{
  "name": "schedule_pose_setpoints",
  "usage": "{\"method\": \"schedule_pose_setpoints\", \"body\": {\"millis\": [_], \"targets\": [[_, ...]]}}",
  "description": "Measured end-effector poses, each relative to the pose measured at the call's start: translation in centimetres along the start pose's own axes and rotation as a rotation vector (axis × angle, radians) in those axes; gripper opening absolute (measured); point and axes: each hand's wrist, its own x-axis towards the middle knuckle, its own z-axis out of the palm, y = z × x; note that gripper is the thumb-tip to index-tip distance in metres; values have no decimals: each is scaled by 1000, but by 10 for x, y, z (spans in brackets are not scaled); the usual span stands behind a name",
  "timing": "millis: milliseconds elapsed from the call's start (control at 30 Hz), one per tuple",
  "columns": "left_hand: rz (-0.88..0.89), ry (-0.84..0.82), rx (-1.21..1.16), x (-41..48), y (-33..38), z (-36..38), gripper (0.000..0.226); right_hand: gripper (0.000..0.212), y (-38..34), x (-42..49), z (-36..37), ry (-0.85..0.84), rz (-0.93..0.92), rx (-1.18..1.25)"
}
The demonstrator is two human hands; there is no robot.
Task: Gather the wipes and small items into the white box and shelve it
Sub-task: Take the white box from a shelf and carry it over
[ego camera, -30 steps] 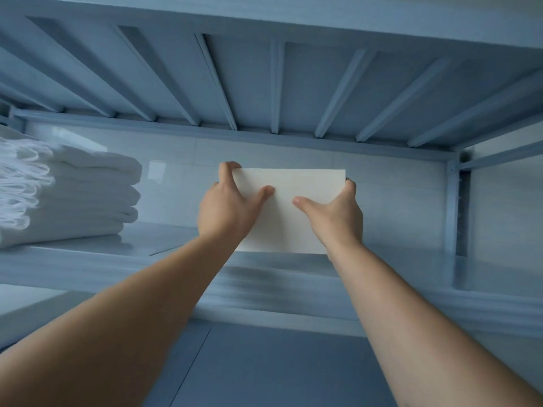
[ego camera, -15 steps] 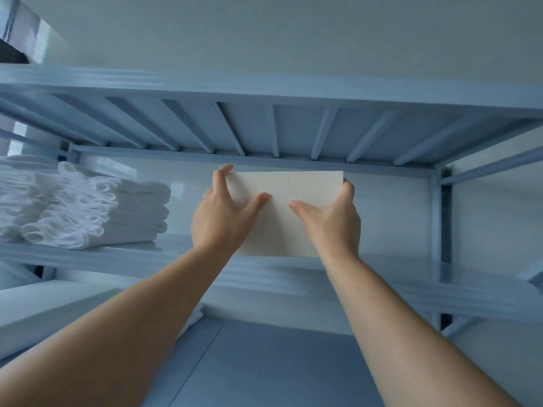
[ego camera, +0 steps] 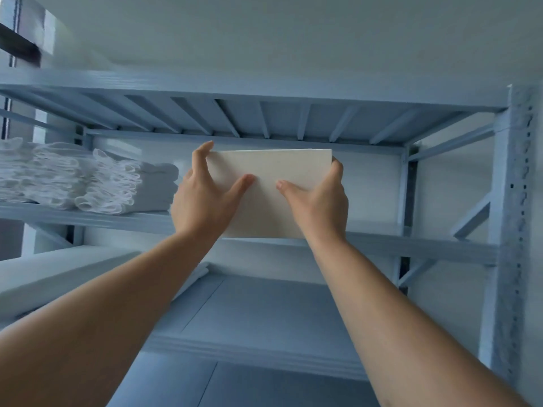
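Note:
The white box (ego camera: 269, 171) sits at the front edge of an upper blue shelf (ego camera: 411, 245), seen from below, so its contents are hidden. My left hand (ego camera: 202, 198) grips its left side, fingers over the top edge and thumb on the front face. My right hand (ego camera: 320, 201) grips its right side the same way. Both arms reach up from the bottom of the view.
Stacks of folded white towels (ego camera: 88, 180) lie on the same shelf to the left of the box. A slatted shelf (ego camera: 264, 118) runs close above. The rack's upright post (ego camera: 511, 230) stands at the right. A lower shelf (ego camera: 258, 312) holds a white folded item (ego camera: 58, 271) at the left.
The view has pulled back and tilted up, showing more wall, the right post and the lower shelf. Both hands stay on the box at the shelf's front edge.

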Motion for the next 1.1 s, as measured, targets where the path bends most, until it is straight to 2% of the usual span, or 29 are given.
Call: {"method": "schedule_pose_setpoints", "body": {"millis": [267, 567, 800, 1100], "targets": [[5, -82, -95, -48, 32, -54, 81, 80, -43, -65, -63, 71, 23, -84], [-16, -293, -204, -132, 49, -121, 79, 81, -74, -177, -129, 167, 101, -216], [-11, -415, -275, -206, 69, -143, 77, 83, -61, -248, -184, 273, 177, -271], [-73, -607, -415, -313, 109, -124, 74, 92, -24, -308, -279, 378, 247, -375]]}}
